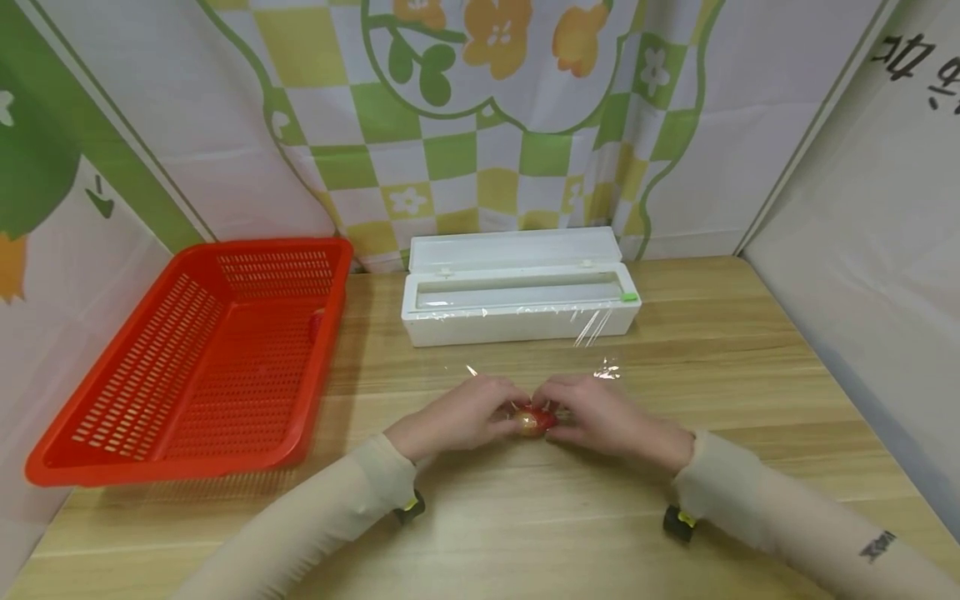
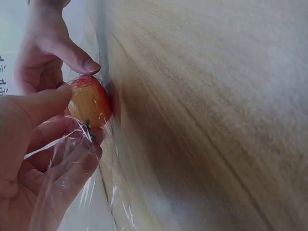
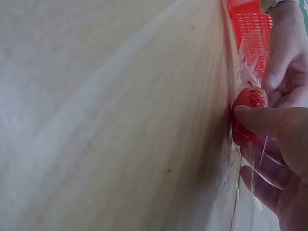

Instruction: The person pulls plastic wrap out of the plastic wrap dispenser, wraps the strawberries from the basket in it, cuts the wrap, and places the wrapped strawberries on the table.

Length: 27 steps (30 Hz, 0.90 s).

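Note:
A small red-and-yellow apple [image 1: 532, 422] lies at the middle of the wooden table, with clear cling film [image 2: 72, 159] around it. From the left, my left hand [image 1: 474, 414] grips the apple through the film, thumb on its side and fingers curled beneath; a green stem shows near those fingertips in the left wrist view. My right hand [image 1: 600, 417] holds the other end, its thumb pressed on the red skin of the apple [image 3: 246, 98] and its fingers bent under it. Film gathers in loose folds about both hands.
Behind the hands stands a white cling film box [image 1: 521, 325], lid raised, with a green slider [image 1: 628, 297] on its right end; film stretches from it towards the hands. A red plastic basket [image 1: 300, 417] at the left has a red item [image 1: 317, 323] inside.

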Tool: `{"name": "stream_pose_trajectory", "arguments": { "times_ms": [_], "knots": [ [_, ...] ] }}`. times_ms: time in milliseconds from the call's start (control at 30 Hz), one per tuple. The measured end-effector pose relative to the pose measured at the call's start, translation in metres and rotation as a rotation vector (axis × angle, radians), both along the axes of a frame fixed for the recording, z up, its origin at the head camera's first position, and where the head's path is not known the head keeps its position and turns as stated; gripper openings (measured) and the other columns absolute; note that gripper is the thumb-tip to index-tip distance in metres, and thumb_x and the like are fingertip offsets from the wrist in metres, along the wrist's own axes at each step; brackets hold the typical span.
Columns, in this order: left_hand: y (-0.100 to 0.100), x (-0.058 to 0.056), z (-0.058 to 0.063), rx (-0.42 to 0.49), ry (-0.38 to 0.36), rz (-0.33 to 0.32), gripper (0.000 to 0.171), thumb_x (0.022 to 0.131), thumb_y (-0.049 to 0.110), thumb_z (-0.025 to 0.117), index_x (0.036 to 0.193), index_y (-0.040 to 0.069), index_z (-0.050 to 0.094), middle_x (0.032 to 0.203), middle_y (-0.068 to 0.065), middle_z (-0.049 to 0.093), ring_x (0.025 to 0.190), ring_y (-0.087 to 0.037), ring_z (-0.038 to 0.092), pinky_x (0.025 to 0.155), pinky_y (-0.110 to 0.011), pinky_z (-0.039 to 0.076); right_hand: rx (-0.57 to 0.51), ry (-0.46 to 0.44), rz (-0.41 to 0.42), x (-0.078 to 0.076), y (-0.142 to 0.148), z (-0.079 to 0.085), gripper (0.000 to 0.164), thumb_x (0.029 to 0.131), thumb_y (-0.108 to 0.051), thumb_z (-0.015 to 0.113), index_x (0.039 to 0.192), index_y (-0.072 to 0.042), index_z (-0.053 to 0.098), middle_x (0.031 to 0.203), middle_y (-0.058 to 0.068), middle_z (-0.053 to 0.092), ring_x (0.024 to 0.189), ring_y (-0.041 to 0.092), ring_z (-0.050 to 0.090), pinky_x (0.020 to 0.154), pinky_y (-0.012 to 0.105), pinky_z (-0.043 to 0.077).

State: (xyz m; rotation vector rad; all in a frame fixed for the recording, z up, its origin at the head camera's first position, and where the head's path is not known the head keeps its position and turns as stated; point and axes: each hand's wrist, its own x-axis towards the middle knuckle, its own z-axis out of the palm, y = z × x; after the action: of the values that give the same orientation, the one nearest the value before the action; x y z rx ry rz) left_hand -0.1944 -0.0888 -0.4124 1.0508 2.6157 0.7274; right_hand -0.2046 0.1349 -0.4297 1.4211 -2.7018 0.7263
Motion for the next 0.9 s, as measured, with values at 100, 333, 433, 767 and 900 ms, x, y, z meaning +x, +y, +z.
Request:
{"name": "stream_pose_trajectory", "arguments": {
  "times_ms": [100,333,433,767,900],
  "knots": [
    [-0.001,0.000,0.000,-0.022,0.002,-0.006,0.033,0.085,0.023,0.071,0.117,0.015,0.067,0.107,0.004,0.069,0.094,-0.009,0.060,0.086,-0.025,0.049,0.006,-0.045,-0.030,-0.003,0.000,-0.002,0.031,0.075,-0.021,0.080,0.103,-0.019,0.067,0.099,-0.010,0.068,0.089,0.002,0.063,0.080,0.023,0.053],
    [-0.008,-0.004,-0.002,0.025,0.063,-0.033,0.032,0.086,0.022,0.070,0.117,0.014,0.069,0.110,0.002,0.068,0.100,-0.010,0.060,0.089,-0.028,0.049,-0.056,-0.179,0.005,-0.013,0.002,-0.002,0.027,0.079,-0.019,0.077,0.105,-0.018,0.070,0.098,-0.010,0.069,0.087,0.003,0.062,0.078,0.022,0.054],
    [-0.011,-0.005,-0.002,0.026,0.089,-0.028,0.035,0.085,0.025,0.071,0.118,0.013,0.068,0.109,0.002,0.069,0.099,-0.011,0.061,0.088,-0.028,0.049,-0.065,-0.213,0.020,-0.018,0.003,0.000,0.026,0.080,-0.019,0.076,0.105,-0.019,0.071,0.098,-0.010,0.069,0.086,0.003,0.062,0.076,0.022,0.054],
    [-0.018,-0.008,-0.003,0.023,0.107,-0.003,0.046,0.080,0.014,0.075,0.125,0.018,0.064,0.119,0.004,0.064,0.111,-0.011,0.058,0.099,-0.032,0.046,-0.048,-0.380,0.007,-0.034,0.003,0.004,0.027,0.081,-0.024,0.075,0.107,-0.020,0.070,0.098,-0.011,0.071,0.088,0.003,0.064,0.077,0.023,0.055],
    [-0.020,-0.011,-0.004,0.030,0.127,-0.019,0.045,0.081,0.004,0.070,0.124,0.018,0.065,0.116,0.005,0.066,0.108,-0.011,0.058,0.098,-0.031,0.047,-0.064,-0.364,0.025,-0.040,0.005,0.003,0.025,0.081,-0.028,0.074,0.105,-0.020,0.072,0.099,-0.008,0.072,0.086,0.004,0.065,0.077,0.027,0.056]
  ]
}}
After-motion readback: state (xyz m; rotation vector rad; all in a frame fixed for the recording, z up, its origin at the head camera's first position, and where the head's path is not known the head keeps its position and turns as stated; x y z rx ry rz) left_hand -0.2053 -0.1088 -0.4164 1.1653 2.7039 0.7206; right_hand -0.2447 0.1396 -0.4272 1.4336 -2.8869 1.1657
